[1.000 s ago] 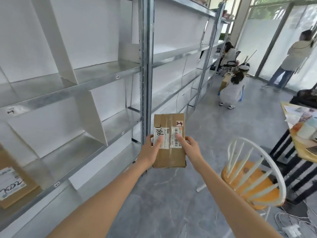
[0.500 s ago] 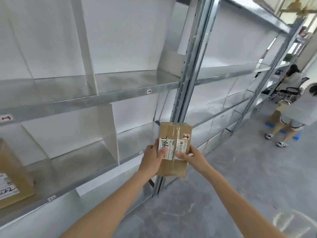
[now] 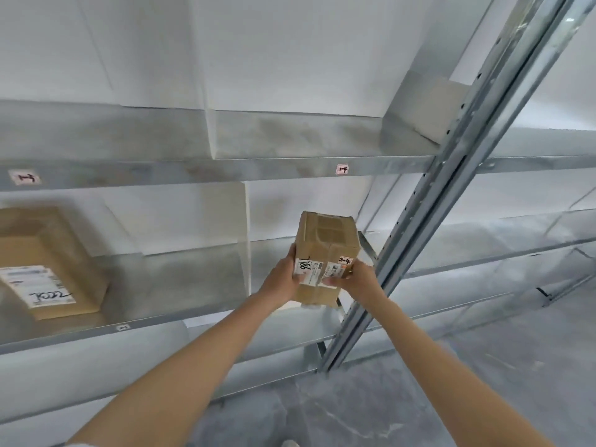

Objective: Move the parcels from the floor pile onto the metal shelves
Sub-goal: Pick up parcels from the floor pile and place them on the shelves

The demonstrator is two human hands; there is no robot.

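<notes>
the fingers (image 3: 292, 253) of the left hand (image 3: 280, 280) cover the parcel (image 3: 325, 253) left side, and the right hand (image 3: 359, 280) hides its lower right corner. the small print on the labels near the thumbs is too blurred to read. the second box (image 3: 48, 262), far left of the fingers, is cut by the picture edge.

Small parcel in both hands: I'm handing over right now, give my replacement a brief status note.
Left hand and right hand both grip the small parcel, fingers over its labels, one tagged 2-4.
It is held at the second shelf, in the bay right of the white divider; not clearly set down.
Done: a larger parcel sits in the left bay.
Left: set this one down, release. Floor pile is out of view.
</notes>
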